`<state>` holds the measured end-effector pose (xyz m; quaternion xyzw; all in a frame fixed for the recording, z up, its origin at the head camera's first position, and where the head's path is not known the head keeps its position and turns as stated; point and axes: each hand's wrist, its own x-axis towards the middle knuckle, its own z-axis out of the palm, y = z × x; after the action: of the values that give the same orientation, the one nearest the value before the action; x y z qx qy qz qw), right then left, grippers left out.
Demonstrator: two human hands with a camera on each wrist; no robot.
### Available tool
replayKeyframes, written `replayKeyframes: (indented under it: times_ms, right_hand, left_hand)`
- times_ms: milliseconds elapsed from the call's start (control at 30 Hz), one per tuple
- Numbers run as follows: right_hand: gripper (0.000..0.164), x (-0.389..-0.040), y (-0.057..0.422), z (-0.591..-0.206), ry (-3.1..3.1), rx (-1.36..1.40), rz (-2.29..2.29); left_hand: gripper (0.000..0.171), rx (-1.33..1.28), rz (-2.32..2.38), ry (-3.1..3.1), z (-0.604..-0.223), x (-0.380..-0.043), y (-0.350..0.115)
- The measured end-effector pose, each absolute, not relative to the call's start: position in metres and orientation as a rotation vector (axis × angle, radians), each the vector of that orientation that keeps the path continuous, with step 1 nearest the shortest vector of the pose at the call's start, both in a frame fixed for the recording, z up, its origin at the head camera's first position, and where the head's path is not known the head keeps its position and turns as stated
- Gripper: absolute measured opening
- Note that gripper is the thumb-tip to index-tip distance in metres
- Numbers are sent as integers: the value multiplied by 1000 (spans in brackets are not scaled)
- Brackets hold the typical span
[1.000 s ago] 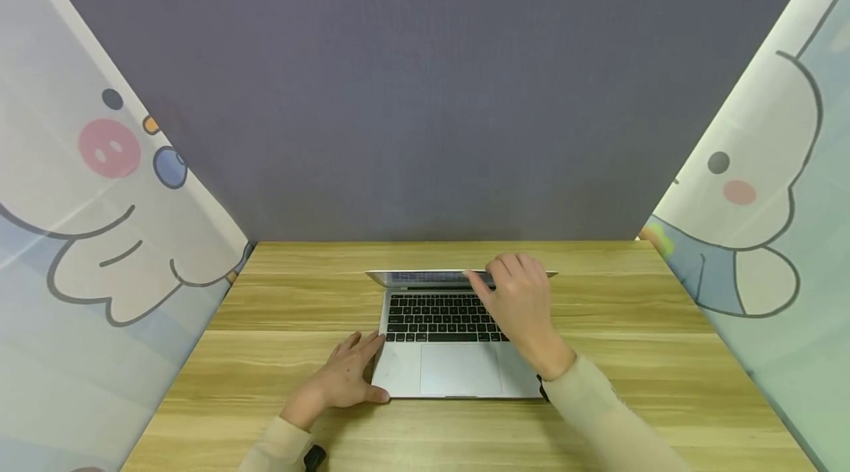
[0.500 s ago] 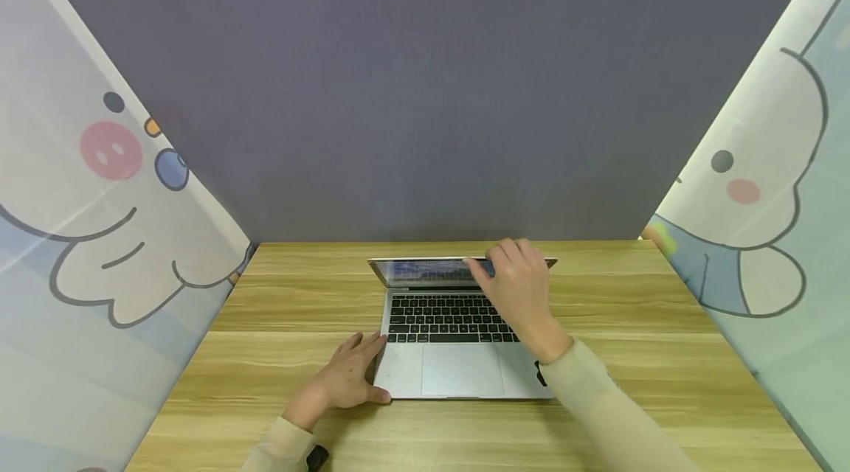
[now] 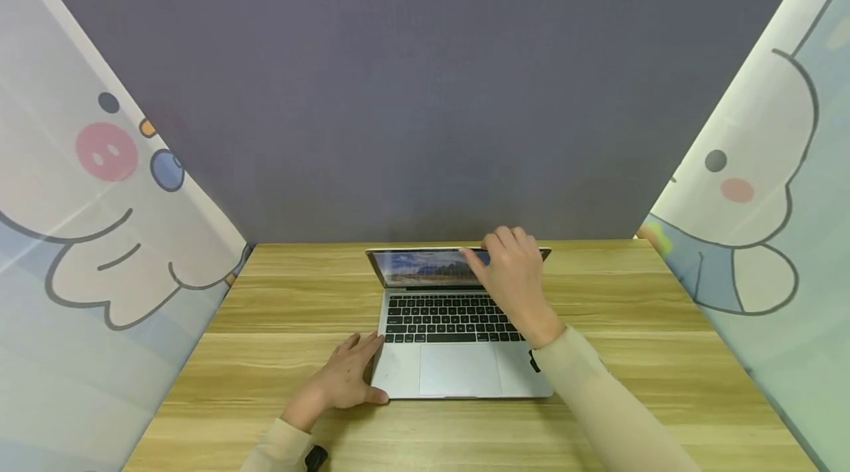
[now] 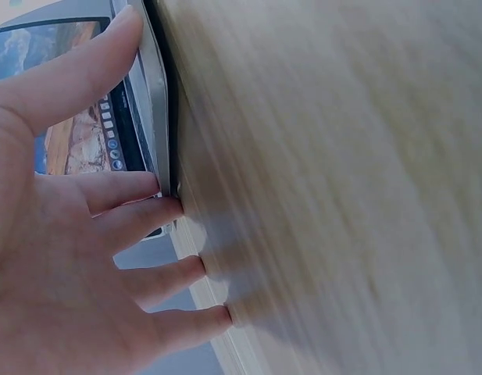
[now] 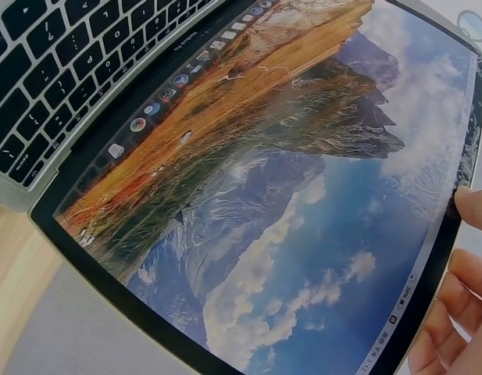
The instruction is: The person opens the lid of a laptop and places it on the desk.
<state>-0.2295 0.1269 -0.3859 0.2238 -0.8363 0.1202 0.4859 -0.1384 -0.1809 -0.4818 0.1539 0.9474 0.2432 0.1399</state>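
Observation:
A silver laptop (image 3: 460,370) lies on the wooden table with its lid raised. Its lit screen (image 5: 303,180) shows a mountain landscape and a row of icons. My right hand (image 3: 514,276) pinches the lid's top edge right of the middle, thumb on the screen side and fingers behind. Part of the keyboard's right side is hidden by that hand and wrist. My left hand (image 3: 341,376) rests at the base's left side with its fingers spread. In the left wrist view, the thumb (image 4: 84,74) lies on the laptop's edge and the other fingertips touch the table.
The wooden table (image 3: 279,295) runs back to a grey panel (image 3: 425,103). Cartoon-printed curtains stand at the left (image 3: 73,199) and right (image 3: 757,214) of the table.
My right hand has lifted the laptop's lid up and back, so more of the screen shows. The left hand stays in place at the base's left edge.

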Motion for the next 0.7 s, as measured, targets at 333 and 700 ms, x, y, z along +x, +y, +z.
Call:
replayKeyframes:
  times_ms: [333,700]
  right_hand:
    - [41,-245,124,-381,-2042,525,268]
    - [38,-260,123,-374,-2164,479,315]
  left_hand:
    - [102,417,695,2746,-480,-139,-181]
    - [101,420,698,2743,-480,-138,-180]
